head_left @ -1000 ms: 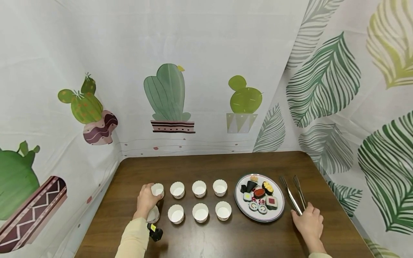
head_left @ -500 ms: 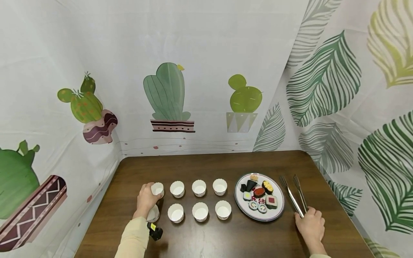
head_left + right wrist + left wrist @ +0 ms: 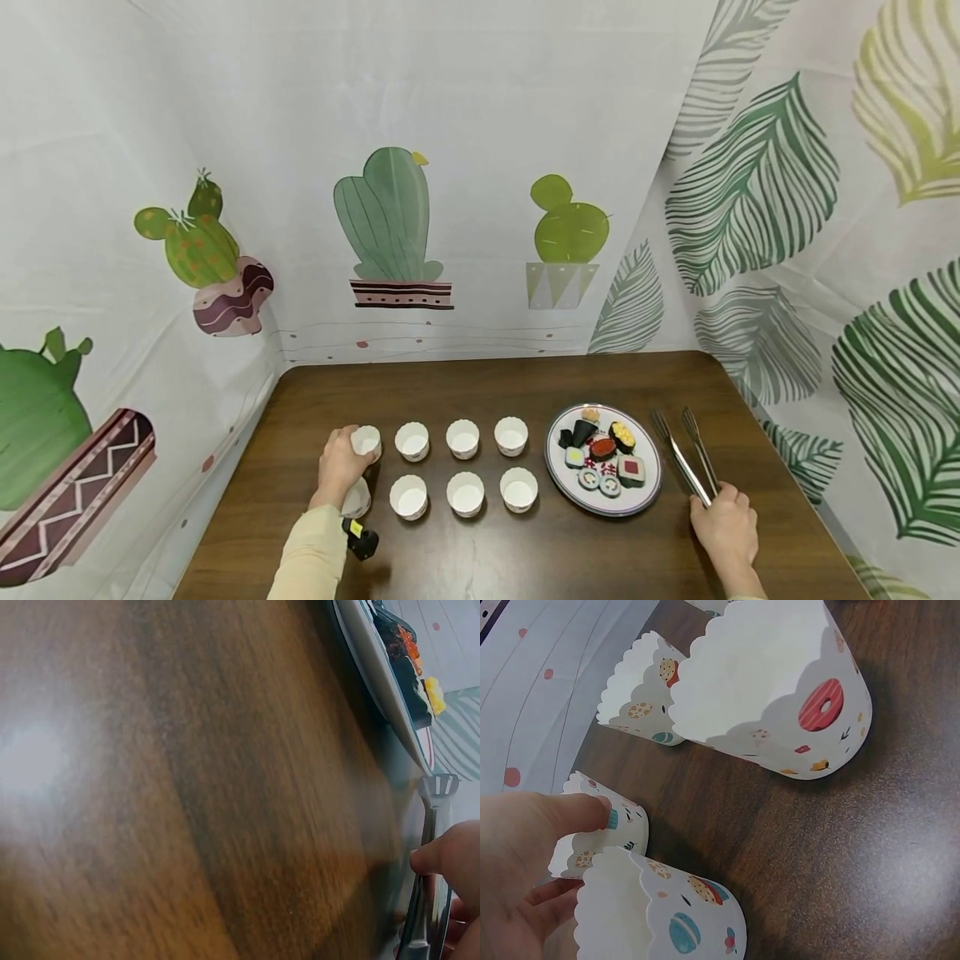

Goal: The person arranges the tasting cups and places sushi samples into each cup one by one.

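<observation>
At the left of the table my left hand grips a white paper baking cup, the back-left one of two rows. In the left wrist view the thumb presses on that cup's printed side, with fingers on its other side. The front-left cup stands beside the wrist, partly hidden by it. On the right, metal tongs lie between the thumb and fingers of my right hand. Their two arms spread apart, tips pointing to the back. In the right wrist view the thumb lies along the tongs.
Several more baking cups, including one in the front row, stand upright in the middle. A round plate with several sushi pieces, such as a red-topped one, sits left of the tongs. A printed curtain hangs behind the table.
My right hand has shifted slightly right and back toward the front along the tongs' handles. The left hand stays at the same cup, and the cups and plate have not moved.
</observation>
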Demonstrator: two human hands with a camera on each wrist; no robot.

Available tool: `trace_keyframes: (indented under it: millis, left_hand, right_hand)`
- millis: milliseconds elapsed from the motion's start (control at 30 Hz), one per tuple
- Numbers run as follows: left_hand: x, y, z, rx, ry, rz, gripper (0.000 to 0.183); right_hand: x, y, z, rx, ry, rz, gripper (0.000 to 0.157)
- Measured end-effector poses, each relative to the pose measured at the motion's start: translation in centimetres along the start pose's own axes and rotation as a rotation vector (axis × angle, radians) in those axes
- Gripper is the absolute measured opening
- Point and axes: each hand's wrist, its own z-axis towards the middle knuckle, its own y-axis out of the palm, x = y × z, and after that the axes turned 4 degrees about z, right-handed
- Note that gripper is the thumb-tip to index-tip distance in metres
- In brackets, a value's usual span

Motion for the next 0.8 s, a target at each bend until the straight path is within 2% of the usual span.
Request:
trace_keyframes:
  millis: [200,567,800]
  left_hand:
    - [0.01,0.01,-0.03,0.003,0.0,-0.005,0.063]
    - [0.09,-0.01,-0.1,0.01,0.002,-0.009,0.062]
    - [0.01,0.0,0.0,0.012,0.007,-0.002,0.062]
  right_hand:
    - [0.22,-0.02,-0.1,0.027,-0.016,0.002,0.051]
    - [0.59,0.02,-0.16,0.142,-0.138,0.005,0.049]
    - [0.62,-0.64,-0.02,0.128,-0.164,-0.014,0.048]
